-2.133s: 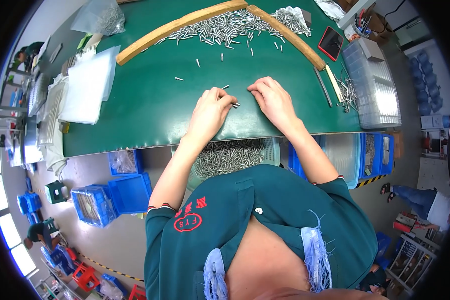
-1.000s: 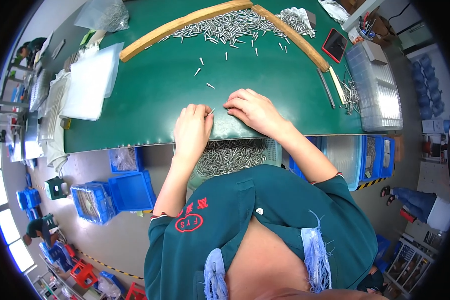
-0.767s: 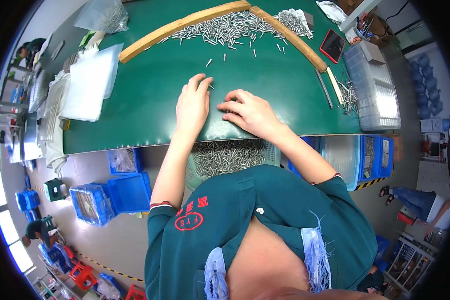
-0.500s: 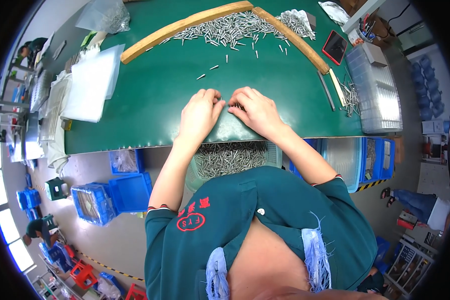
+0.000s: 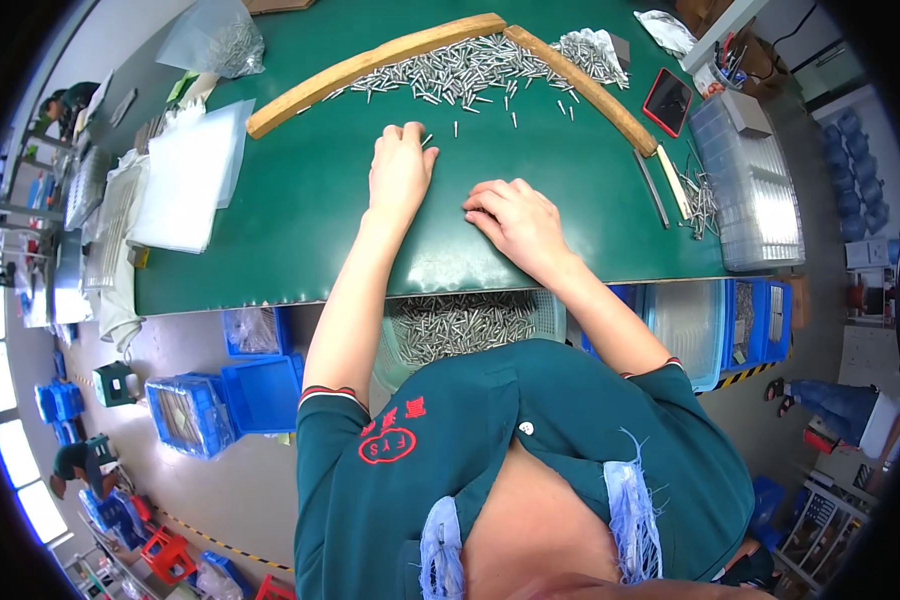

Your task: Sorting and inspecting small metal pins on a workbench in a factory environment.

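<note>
Toward the far side of the green table [image 5: 300, 220], beneath the pile of metal pieces [image 5: 460, 72], I see the left hand [image 5: 400, 172] reaching out. Half a second ago it sat level with the right hand [image 5: 526, 222], their fingertips nearly meeting; now the two are well apart, the right one in much the same place. Two loose pins lay ahead of the left hand then; I now make out one metal pin [image 5: 427, 140], between its index finger and thumb. That pin's long axis slants away from the person and to the right; I cannot tell which end is the narrow one. Whether the left fingers pinch it, I cannot tell. The right fingers are curled, their contents hidden from me.
</note>
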Demonstrator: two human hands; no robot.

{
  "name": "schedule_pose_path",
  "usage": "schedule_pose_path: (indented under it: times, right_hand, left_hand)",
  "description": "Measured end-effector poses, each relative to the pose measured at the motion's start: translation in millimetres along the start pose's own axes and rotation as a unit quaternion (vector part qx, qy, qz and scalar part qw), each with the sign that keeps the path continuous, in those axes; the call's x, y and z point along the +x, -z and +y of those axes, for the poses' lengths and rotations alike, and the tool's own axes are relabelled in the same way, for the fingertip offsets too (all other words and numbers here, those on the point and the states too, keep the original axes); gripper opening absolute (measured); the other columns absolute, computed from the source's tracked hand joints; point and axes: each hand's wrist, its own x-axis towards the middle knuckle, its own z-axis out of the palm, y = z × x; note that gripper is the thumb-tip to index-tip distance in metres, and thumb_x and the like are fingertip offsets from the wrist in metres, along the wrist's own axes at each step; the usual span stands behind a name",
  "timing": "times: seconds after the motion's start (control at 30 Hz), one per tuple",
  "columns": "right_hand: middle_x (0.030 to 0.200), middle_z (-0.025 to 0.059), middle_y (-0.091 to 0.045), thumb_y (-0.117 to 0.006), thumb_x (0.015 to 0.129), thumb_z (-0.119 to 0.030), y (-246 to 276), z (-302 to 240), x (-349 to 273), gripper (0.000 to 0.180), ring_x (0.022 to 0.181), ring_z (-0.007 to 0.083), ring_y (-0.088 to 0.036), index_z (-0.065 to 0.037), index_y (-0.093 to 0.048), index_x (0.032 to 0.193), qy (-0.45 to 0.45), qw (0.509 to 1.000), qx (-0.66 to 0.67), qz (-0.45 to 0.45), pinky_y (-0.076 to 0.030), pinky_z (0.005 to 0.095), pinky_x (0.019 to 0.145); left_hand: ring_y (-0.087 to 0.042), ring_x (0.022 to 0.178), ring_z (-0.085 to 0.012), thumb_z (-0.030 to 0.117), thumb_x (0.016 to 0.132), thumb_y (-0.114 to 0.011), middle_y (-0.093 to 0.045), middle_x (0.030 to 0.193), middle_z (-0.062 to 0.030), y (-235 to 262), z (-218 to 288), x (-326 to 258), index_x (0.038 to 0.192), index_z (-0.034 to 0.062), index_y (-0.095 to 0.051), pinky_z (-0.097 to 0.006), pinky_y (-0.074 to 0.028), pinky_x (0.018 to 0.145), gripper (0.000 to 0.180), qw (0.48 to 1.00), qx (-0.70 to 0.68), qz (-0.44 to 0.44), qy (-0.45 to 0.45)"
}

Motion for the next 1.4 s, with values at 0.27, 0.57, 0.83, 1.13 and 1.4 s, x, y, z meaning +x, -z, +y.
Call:
schedule_pose_path:
  times: [0.27, 0.57, 0.83, 1.13, 1.4]
  right_hand:
    - [0.098, -0.0055, -0.064, -0.067, 0.08, -0.021, 17.9, 21.8, -8.3, 0.012, 0.086, 0.0187, -0.058, -0.016, -0.067, 0.09, -0.015, 1.0, 0.019, 0.001, -0.05, 0.0321, 0.077]
    - [0.102, -0.0047, -0.067, -0.067, 0.081, -0.02, 25.1, 10.5, -13.3, 0.012, 0.09, 0.0172, -0.059, -0.013, -0.069, 0.091, 0.022, 0.994, 0.08, -0.07, -0.049, 0.0304, 0.078]
    - [0.114, 0.0013, -0.06, -0.068, 0.081, -0.022, 27.1, -1.9, -17.0, 0.025, 0.1, 0.0212, -0.058, -0.011, -0.065, 0.104, -0.006, 0.994, 0.08, -0.071, -0.046, 0.0356, 0.086]
    - [0.108, 0.0042, -0.057, -0.069, 0.08, -0.026, 20.7, -5.0, -18.4, 0.035, 0.103, 0.0239, -0.056, -0.011, -0.063, 0.111, -0.029, 0.988, 0.087, -0.124, -0.046, 0.0369, 0.087]
    - [0.107, 0.0014, -0.056, -0.07, 0.078, -0.031, 24.1, -20.7, -15.5, 0.034, 0.099, 0.0204, -0.056, -0.015, -0.065, 0.108, -0.013, 0.993, 0.02, -0.114, -0.047, 0.0354, 0.084]
  left_hand:
    - [-0.057, 0.091, -0.0296, 0.011, 0.081, -0.062, -0.059, 0.092, -0.0115, 22.1, 24.1, -41.0, 0.089, 0.0064, -0.064, -0.039, -0.049, 0.081, 0.009, 0.972, -0.109, -0.13, -0.165]
    - [-0.055, 0.087, -0.0287, 0.006, 0.08, -0.063, -0.059, 0.091, -0.0101, 46.7, 29.3, -87.7, 0.104, 0.0046, -0.056, -0.039, -0.046, 0.078, 0.025, 0.98, -0.124, -0.119, -0.096]
    - [-0.058, 0.093, -0.0275, 0.009, 0.08, -0.066, -0.057, 0.098, -0.0119, 48.1, 28.2, -92.3, 0.102, 0.0034, -0.059, -0.037, -0.049, 0.078, 0.023, 0.991, -0.099, -0.064, -0.065]
    - [-0.059, 0.089, -0.0269, 0.012, 0.081, -0.066, -0.058, 0.091, -0.0089, 48.6, 37.7, -90.8, 0.098, 0.0059, -0.062, -0.037, -0.048, 0.076, 0.019, 0.988, -0.052, -0.137, -0.041]
    - [-0.06, 0.087, -0.0255, 0.013, 0.081, -0.066, -0.058, 0.09, -0.0083, 51.2, 35.6, -91.8, 0.097, 0.0062, -0.061, -0.036, -0.049, 0.074, 0.018, 0.988, -0.05, -0.14, -0.037]
